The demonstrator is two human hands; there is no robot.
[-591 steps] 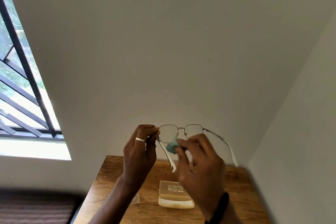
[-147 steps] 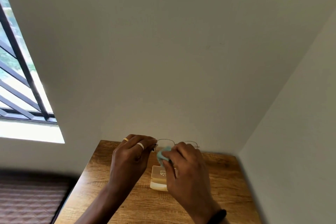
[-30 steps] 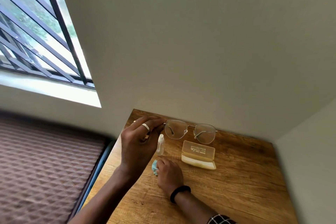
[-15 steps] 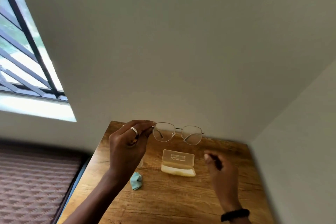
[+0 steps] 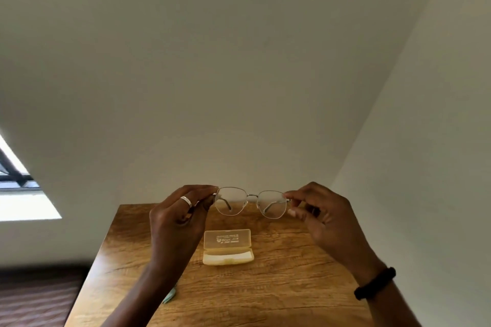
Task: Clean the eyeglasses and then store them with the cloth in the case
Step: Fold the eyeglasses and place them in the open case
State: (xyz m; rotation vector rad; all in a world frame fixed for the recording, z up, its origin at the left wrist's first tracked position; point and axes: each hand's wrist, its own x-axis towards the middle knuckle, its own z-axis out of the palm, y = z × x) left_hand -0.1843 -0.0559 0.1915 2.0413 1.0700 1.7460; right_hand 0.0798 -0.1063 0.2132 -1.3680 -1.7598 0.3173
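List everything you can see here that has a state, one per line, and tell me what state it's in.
eyeglasses: held up above the table, temples look folded
left hand: grip shut on the glasses' left edge
right hand: grip shut on the right edge
case: open on the table, nothing visible inside
cloth: on the table, mostly hidden by the left forearm
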